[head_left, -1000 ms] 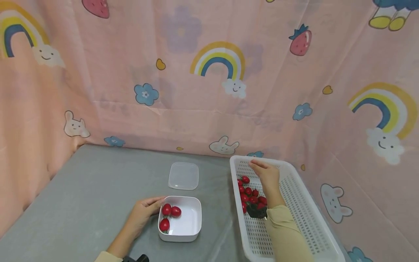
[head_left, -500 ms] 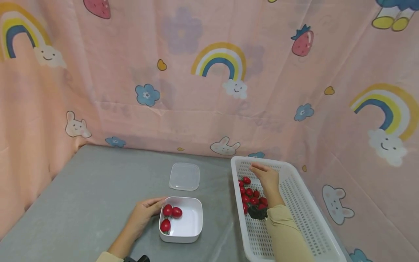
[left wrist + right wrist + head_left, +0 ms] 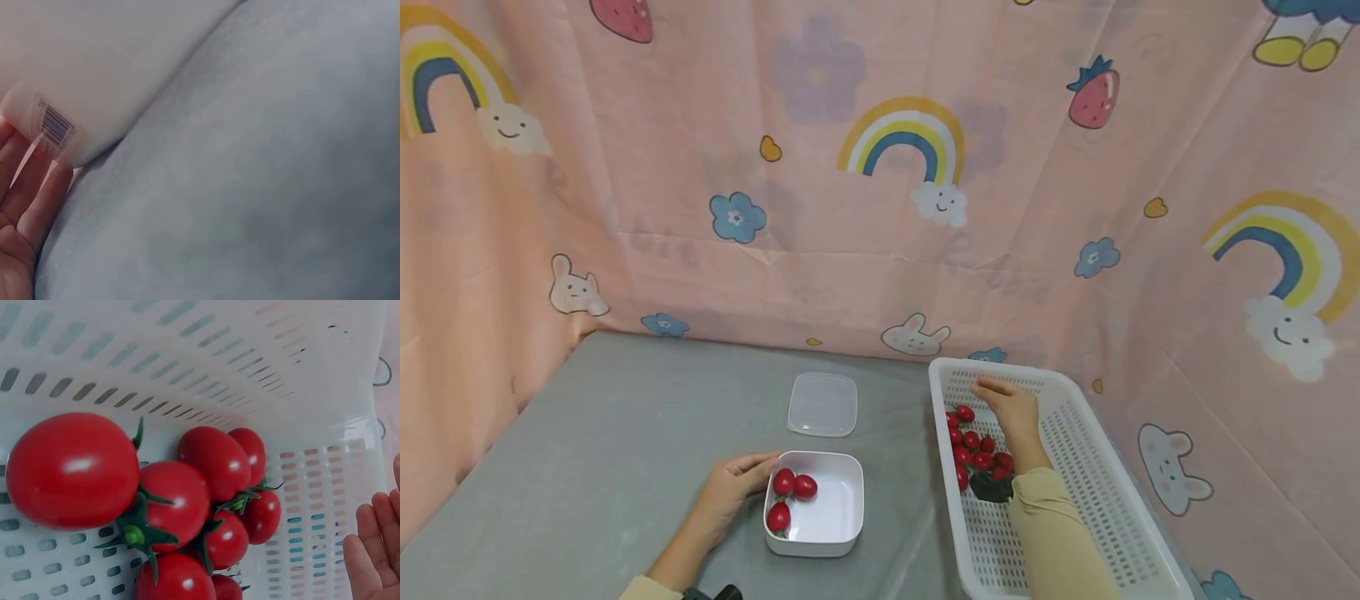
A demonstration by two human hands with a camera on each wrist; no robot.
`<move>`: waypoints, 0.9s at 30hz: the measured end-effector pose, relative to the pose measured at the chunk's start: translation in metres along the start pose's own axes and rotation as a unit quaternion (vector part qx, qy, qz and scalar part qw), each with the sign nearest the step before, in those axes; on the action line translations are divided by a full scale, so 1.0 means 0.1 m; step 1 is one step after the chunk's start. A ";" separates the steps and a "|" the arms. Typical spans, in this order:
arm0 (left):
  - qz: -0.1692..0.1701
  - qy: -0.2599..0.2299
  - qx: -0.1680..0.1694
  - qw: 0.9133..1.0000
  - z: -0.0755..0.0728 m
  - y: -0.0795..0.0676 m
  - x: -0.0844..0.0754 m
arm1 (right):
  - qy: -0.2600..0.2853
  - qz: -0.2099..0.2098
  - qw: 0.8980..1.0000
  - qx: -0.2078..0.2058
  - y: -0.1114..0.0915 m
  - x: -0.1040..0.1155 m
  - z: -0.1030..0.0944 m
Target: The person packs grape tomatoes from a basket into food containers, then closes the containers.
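The grey tabletop (image 3: 625, 442) is overlooked forward and downward from the head. The perforated basket (image 3: 996, 533) is shared with the right wrist view, the square white box (image 3: 812, 548) with the left (both seen close up).

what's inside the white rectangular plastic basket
Red oval tomatoes lie along the left side of the basket. In the head view, the right hand, beige sleeve and black wrist camera hide what's beneath.

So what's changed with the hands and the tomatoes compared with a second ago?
Very little. The right hand, at the basket, has dipped slightly at the fingertips. I see nothing newly taken or let go by either grip. The left hand stays against the white box, the same three tomatoes sit inside, and the clear lid lies where it was.
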State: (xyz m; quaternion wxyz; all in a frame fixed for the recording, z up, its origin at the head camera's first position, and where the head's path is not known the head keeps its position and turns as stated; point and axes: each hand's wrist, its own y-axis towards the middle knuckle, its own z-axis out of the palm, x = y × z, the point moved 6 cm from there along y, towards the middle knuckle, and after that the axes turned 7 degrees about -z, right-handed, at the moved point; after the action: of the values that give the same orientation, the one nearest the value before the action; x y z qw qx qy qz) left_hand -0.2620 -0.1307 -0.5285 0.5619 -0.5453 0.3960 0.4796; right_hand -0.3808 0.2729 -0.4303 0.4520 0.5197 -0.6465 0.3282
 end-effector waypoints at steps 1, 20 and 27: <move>0.002 0.001 0.000 1.000 0.00 0.00 0.00 | -0.003 -0.001 1.000 0.003 0.00 0.00 0.01; -0.006 0.009 -0.003 1.000 0.00 0.02 0.01 | -0.025 -0.004 0.999 0.025 0.08 -0.23 0.06; -0.004 0.010 -0.004 1.000 -0.01 0.01 -0.01 | -0.043 -0.004 0.999 0.024 0.09 -0.27 0.06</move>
State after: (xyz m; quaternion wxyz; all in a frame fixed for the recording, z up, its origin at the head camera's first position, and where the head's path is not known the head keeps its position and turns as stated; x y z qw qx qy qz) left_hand -0.2629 -0.1321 -0.5276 0.5580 -0.5539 0.3972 0.4734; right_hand -0.3899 0.2799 -0.4568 0.4124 0.5468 -0.6552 0.3187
